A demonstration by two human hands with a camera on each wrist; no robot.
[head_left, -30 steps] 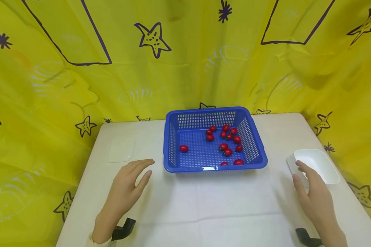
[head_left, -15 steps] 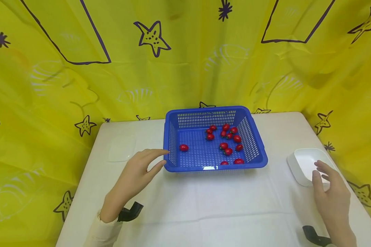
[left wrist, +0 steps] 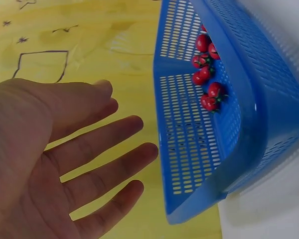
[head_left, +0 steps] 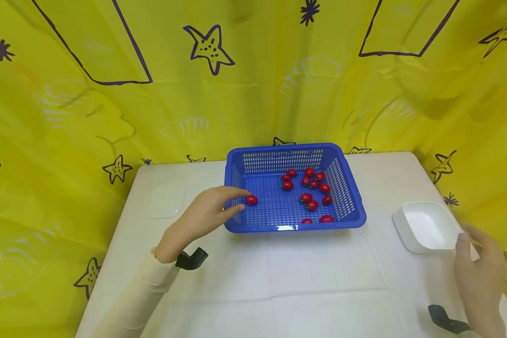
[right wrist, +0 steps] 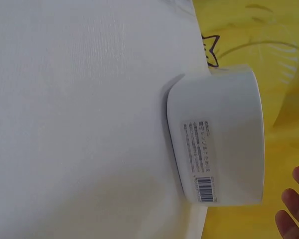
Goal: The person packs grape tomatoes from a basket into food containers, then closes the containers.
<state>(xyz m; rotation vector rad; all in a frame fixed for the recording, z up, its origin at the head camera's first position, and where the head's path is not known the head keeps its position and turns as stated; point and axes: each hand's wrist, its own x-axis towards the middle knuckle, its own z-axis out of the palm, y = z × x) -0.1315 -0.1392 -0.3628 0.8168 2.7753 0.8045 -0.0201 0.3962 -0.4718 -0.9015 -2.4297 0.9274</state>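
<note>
A blue plastic basket with slotted walls stands at the table's back middle and holds several red cherry tomatoes, most of them on its right side. One lone cherry tomato lies near the left wall. My left hand reaches over the left rim, thumb and fingers apart, with fingertips close by that tomato; contact is unclear. Nothing is between its fingers in the left wrist view. On the right, my right hand is beside the front right corner of a white square container, fingers relaxed and apart from its side.
A clear flat lid lies on the white-covered table, left of the basket. Behind and at both sides hangs a yellow patterned curtain. The container carries a printed barcode label.
My left hand has moved right and forward, from the table over the basket's left rim. My right hand has shifted right, from in front of the white container to its right corner.
</note>
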